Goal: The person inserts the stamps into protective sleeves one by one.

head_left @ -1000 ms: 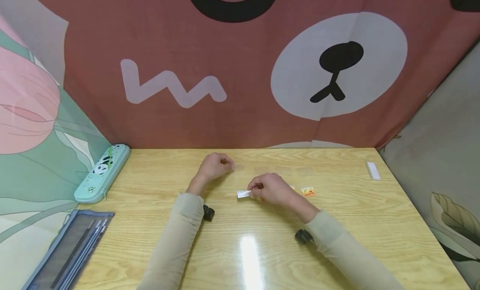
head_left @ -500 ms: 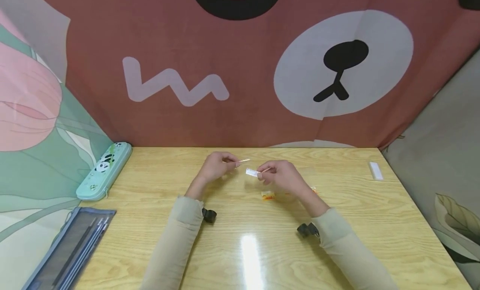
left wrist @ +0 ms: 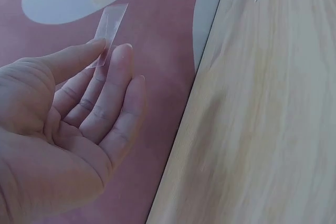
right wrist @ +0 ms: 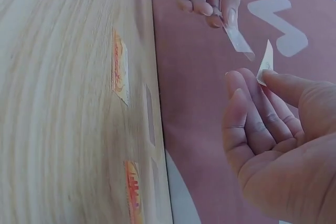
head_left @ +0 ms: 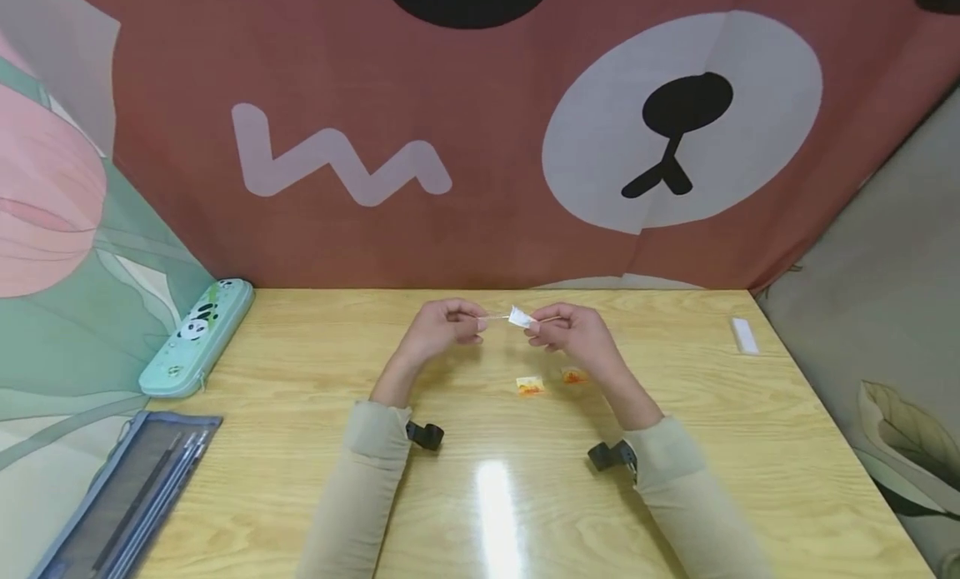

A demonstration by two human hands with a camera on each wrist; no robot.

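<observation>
Above the back of the table, my left hand (head_left: 437, 336) pinches a small clear plastic sleeve (left wrist: 110, 27) between thumb and fingers. My right hand (head_left: 579, 336) pinches a small postage stamp (head_left: 520, 316), whose pale side shows and whose edge looks toothed in the right wrist view (right wrist: 266, 62). Stamp and sleeve are held close together in the air; in the right wrist view a gap shows between them. Below the hands, an orange and yellow stamp (head_left: 530, 386) lies on the table, with a second stamp (head_left: 574, 376) near my right wrist.
Faint clear sleeves (right wrist: 150, 114) lie on the wooden table (head_left: 315, 479) near its back edge. A white block (head_left: 745, 336) is at the far right. On the left are a panda pencil case (head_left: 197, 339) and a mesh pouch (head_left: 131, 496) with pencils. A printed cloth (head_left: 375, 246) hangs behind.
My right hand has lifted the stamp off the table and brought it up and back towards my left hand. The clear sleeve in my left hand has been raised off the table.
</observation>
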